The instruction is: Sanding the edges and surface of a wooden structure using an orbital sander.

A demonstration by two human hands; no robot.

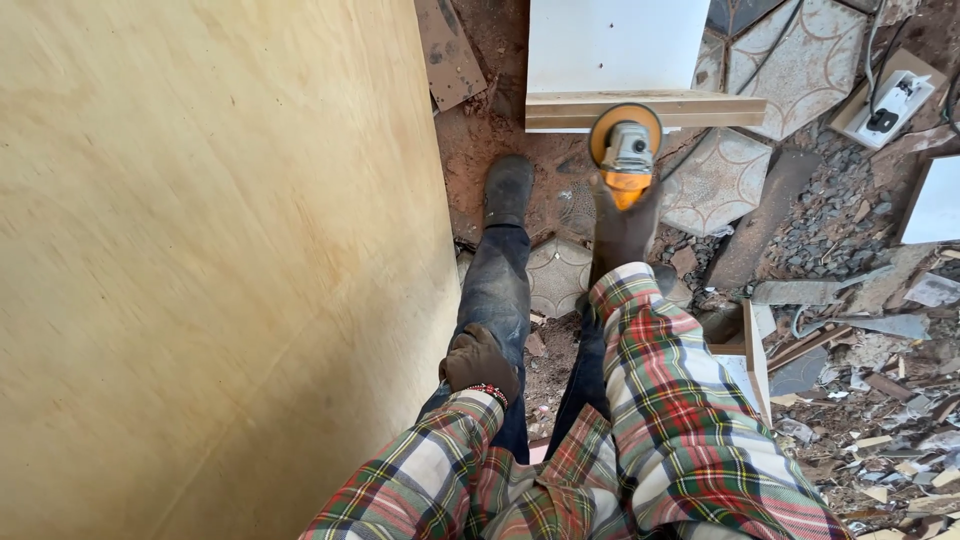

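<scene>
Right hand [622,232] grips the angle grinder [626,150] at the board edge [645,108] — left hand [480,360], fingers curled, steadies the plywood sheet [200,250].

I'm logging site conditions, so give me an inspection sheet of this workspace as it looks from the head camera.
Surface: bare dirt floor with loose patterned tiles.
Job's things: orange angle grinder, disc at the edge of a wooden strip under a white panel; large plywood sheet standing at left.
Clutter: rubble, wood offcuts and scraps at right.
Hands: right hand, gloved, holds the grinder; left hand, gloved, rests by the plywood edge.
Cables: cord at a white power socket box.
Surroundings: person's boot, jeans, plaid sleeves.
</scene>
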